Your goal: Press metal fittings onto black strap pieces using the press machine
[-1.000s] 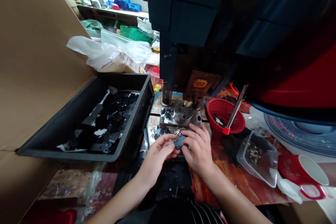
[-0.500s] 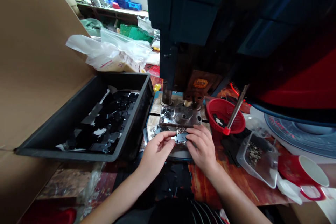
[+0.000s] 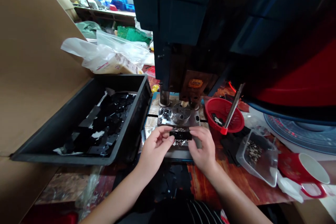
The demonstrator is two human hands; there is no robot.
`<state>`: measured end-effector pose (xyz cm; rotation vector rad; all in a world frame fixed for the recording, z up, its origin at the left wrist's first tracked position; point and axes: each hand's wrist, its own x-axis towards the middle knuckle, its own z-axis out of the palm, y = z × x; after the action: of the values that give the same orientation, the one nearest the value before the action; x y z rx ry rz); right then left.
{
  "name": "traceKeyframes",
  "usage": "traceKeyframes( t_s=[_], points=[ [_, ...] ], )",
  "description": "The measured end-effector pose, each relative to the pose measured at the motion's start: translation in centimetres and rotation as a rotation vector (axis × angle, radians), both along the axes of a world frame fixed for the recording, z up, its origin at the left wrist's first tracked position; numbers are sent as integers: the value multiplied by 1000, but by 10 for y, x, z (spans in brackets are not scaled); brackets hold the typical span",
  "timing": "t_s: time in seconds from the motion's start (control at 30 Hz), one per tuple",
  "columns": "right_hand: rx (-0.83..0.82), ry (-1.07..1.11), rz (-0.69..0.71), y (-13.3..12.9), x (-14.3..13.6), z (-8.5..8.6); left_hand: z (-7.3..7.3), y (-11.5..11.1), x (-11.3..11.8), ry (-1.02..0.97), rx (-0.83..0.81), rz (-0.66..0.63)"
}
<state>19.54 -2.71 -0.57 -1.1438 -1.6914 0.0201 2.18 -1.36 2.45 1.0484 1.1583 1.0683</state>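
Black pc. [image 3: 180, 135] (oblong) btwn hands [image 3: 155, 147]

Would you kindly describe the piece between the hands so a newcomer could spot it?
Below the big blue machine, the left hand and right hand face each other. Between them is a black oblong piece, darker than the shiny metal bits near it.

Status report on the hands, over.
Left hand, right hand: holding black plate by opposite ends. Plate apart from round block. Shiny bits nearby on press bed.
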Motion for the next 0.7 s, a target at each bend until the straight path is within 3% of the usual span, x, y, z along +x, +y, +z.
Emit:
traceKeyframes(
  t_s=[0.33,0.7],
  points=[
    [-165,-3,128,-13,0,-1,-1,-11,-2,-238,-276,25],
    [-183,1,172,-15,1,-4,-4,-14,-3,-228,-250,33]
  ],
)
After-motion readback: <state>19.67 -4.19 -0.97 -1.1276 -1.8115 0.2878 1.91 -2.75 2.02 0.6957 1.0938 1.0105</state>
